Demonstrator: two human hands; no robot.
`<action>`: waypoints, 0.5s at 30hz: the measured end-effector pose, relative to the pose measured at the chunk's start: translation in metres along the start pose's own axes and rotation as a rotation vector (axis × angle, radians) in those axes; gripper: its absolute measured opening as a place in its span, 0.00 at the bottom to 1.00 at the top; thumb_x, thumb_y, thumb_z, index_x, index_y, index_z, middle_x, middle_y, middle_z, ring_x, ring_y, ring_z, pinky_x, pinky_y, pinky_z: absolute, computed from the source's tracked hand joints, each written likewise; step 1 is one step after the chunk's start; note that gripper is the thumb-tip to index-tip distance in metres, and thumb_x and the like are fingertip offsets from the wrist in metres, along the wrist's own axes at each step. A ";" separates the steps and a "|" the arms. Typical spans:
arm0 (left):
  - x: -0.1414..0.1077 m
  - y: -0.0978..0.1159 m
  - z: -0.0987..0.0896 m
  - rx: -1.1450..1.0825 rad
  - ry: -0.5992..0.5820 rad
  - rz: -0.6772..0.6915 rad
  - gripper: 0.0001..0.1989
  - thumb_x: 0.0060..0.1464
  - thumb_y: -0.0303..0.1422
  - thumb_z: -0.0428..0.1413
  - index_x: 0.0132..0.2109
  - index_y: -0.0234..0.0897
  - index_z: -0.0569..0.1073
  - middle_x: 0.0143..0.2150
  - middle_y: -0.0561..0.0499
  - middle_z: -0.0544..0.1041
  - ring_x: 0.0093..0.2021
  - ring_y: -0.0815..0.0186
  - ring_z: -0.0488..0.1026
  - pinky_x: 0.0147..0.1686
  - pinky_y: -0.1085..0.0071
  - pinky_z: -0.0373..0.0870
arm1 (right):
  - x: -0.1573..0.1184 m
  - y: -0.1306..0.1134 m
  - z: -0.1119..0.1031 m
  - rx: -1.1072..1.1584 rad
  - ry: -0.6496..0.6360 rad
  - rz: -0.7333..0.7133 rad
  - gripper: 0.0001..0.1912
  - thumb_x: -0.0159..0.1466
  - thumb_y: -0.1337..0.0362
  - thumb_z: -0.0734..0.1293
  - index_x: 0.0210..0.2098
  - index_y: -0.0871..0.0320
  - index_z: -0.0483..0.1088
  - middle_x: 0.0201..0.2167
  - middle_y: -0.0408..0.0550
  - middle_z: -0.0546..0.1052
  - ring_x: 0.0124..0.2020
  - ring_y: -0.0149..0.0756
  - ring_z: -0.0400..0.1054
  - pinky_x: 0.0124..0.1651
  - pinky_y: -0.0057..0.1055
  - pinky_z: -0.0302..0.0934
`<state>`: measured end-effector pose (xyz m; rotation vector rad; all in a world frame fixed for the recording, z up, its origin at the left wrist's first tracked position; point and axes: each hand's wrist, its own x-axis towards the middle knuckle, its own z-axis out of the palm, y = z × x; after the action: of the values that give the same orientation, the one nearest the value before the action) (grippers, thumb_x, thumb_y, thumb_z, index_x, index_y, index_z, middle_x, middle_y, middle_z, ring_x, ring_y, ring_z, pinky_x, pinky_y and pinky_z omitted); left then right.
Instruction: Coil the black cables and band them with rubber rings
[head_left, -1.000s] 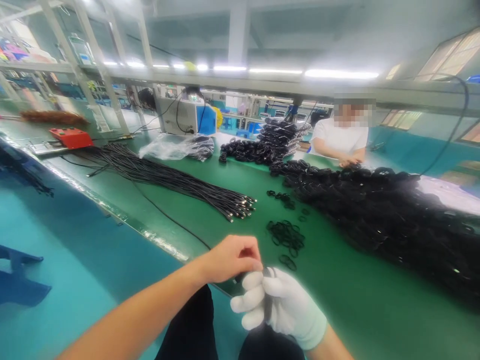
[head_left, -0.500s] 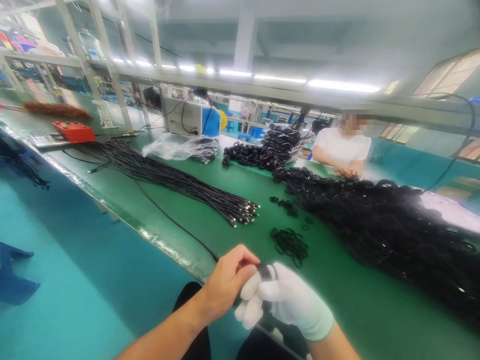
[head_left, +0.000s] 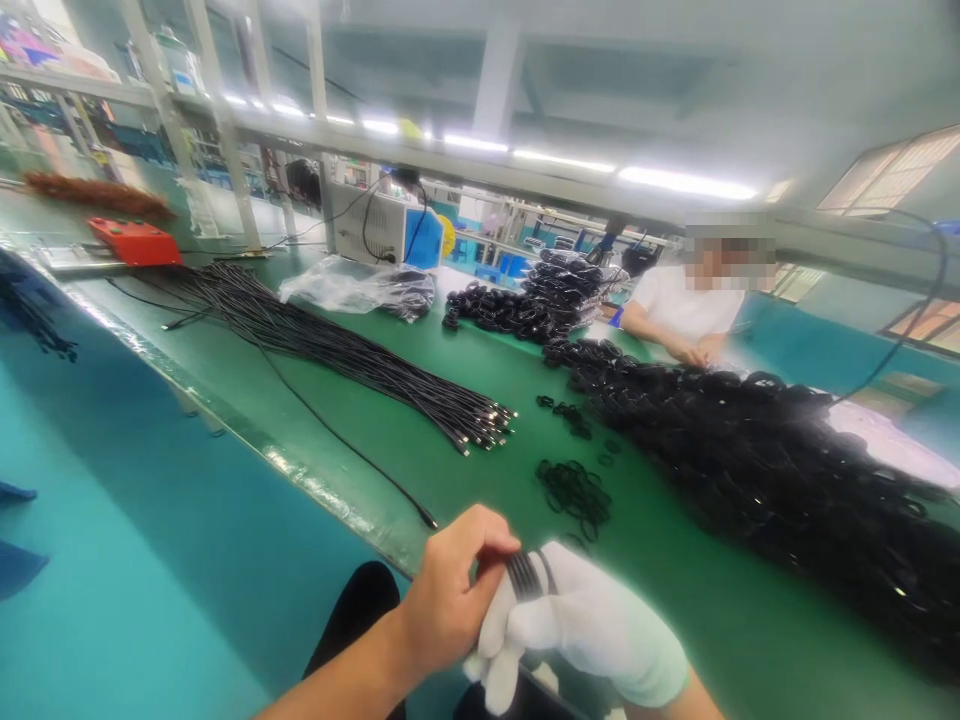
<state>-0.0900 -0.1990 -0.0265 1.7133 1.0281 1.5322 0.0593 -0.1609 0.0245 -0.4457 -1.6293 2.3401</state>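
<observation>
Head view: I see my gloved right hand clenched around a black cable coil, whose turns lie side by side across the white fingers. A separate dark band crosses the glove just beside it. My bare left hand is curled, thumb and forefinger pinching at the coil's left edge; whatever its other fingers grasp, I can't tell.

Taking the hands as the clock's centre, loose black rings lie near them at 1 o'clock on the green worktable. A long bundle of straight black cables, metal plug tips towards me, stretches out at 11 o'clock, with a single cable end nearer my left hand. Beyond the bundle, around 10 o'clock, sits a red control box; a clear plastic bag and a grey-and-blue machine stand further off, between 11 and 12. A large heap of coiled black cables spreads at 2 o'clock, and past it at 1 a person in a white shirt has both hands together at the heap's far edge.
</observation>
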 end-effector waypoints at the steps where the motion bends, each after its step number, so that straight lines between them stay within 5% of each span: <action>1: -0.002 0.001 0.002 0.016 0.033 0.064 0.10 0.54 0.20 0.49 0.40 0.38 0.68 0.36 0.52 0.70 0.36 0.70 0.69 0.35 0.74 0.67 | -0.001 -0.001 0.001 -0.009 0.000 0.000 0.12 0.57 0.65 0.64 0.32 0.69 0.75 0.24 0.53 0.78 0.29 0.34 0.71 0.36 0.29 0.63; 5: -0.006 0.010 0.003 0.083 0.084 0.198 0.13 0.56 0.19 0.47 0.44 0.39 0.68 0.38 0.51 0.71 0.38 0.69 0.70 0.38 0.74 0.68 | -0.004 -0.003 0.004 -0.065 -0.013 0.015 0.12 0.57 0.62 0.66 0.29 0.67 0.76 0.23 0.51 0.77 0.24 0.30 0.67 0.32 0.26 0.62; 11: 0.009 0.036 -0.013 0.130 -0.250 0.112 0.18 0.57 0.20 0.45 0.52 0.36 0.67 0.43 0.46 0.70 0.42 0.68 0.70 0.43 0.74 0.69 | -0.010 -0.014 0.010 -0.042 -0.046 0.037 0.13 0.55 0.59 0.68 0.25 0.65 0.76 0.21 0.49 0.75 0.24 0.32 0.67 0.31 0.27 0.63; 15: 0.016 0.042 -0.015 0.131 -0.251 0.238 0.15 0.57 0.21 0.46 0.48 0.33 0.71 0.41 0.45 0.72 0.40 0.67 0.70 0.41 0.75 0.70 | -0.013 -0.021 0.017 -0.109 0.004 0.030 0.15 0.54 0.57 0.70 0.27 0.66 0.77 0.21 0.49 0.75 0.24 0.31 0.67 0.29 0.25 0.62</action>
<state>-0.0986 -0.2073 0.0196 2.1214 0.8341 1.3670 0.0649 -0.1734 0.0515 -0.5005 -1.7659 2.2777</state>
